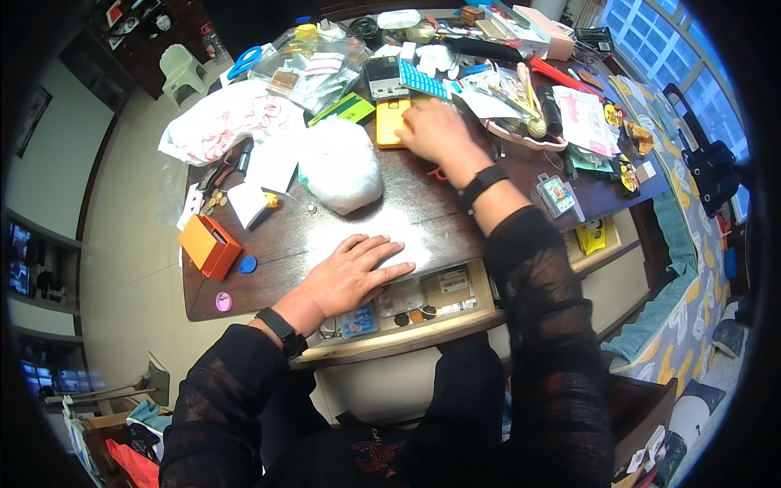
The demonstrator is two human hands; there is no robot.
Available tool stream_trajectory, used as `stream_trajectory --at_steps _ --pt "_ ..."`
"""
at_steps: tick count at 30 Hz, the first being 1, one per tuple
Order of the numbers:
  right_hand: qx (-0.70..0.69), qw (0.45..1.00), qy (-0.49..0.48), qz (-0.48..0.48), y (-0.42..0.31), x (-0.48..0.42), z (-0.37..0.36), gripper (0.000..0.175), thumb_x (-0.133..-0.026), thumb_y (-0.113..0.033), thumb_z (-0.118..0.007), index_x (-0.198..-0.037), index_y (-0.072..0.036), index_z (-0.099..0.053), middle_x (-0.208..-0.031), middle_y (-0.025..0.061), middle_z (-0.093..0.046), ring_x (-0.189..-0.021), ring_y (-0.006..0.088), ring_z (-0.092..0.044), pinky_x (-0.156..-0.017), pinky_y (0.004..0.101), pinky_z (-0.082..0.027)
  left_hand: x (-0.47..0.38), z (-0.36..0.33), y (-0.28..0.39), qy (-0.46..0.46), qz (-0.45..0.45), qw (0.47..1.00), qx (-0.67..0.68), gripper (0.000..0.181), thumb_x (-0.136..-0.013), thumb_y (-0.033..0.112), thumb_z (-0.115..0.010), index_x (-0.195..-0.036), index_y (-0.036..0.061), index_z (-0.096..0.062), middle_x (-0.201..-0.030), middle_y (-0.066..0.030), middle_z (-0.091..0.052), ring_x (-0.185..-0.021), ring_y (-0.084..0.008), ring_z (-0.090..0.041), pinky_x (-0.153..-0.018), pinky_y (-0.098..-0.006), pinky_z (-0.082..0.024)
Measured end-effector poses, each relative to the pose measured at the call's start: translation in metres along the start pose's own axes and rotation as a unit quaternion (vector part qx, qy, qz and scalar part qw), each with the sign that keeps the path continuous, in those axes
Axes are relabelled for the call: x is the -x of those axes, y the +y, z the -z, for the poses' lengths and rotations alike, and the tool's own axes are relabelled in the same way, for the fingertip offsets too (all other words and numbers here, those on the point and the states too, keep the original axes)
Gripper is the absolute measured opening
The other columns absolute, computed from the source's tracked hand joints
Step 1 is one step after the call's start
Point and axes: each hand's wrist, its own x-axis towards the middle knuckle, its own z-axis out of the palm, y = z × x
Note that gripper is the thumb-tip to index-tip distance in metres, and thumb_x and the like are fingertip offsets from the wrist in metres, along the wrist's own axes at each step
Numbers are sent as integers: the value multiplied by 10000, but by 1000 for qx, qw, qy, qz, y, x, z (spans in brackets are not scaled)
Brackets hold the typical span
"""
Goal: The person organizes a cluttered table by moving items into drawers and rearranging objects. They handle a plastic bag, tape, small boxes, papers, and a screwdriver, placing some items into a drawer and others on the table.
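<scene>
My right hand [436, 131] reaches over the dark wooden desk [287, 244] and touches a yellow case-like object [388, 122]; its fingertips are partly hidden. Behind that object lie a grey and black device [384, 76] and a blue patterned sheet [422, 79]. My left hand [357, 268] rests palm down, fingers apart, near the desk's front edge, with nothing in it. Between the hands and to the left sits a filled white plastic bag [340, 165]. A green and yellow packet [343, 109] lies behind the bag.
An orange box [210, 245] stands on the left, near a blue disc [248, 264] and a pink round item [223, 301]. An open drawer [396, 349] juts out below my left hand. Another open drawer [601, 256] is at right. Clutter, including blue-handled scissors [245, 61], covers the far side.
</scene>
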Motion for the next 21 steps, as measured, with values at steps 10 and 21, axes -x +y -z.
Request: stream_trajectory --at_steps 10,21 --pt "30 957 -126 -261 -53 -31 -19 814 -755 -463 -665 -1341 48 -422 -1247 220 -572 -1137 321 -597 -923 452 -498 1 -1 -1 3 -1 1000 -9 676 -806 165 -676 -1422 287 -426 -1430 -76 -434 -1320 -283 -422 -1115 -446 -313" --pt "-719 614 -147 -290 5 69 26 495 -934 -354 -448 -1230 39 -507 -946 164 -631 -726 194 -585 -592 286 -496 2 -1 0 10 -4 1000 -4 668 -806 155 -669 -1418 277 -432 -1423 -85 -447 -1307 -279 -438 -1110 -434 -318"
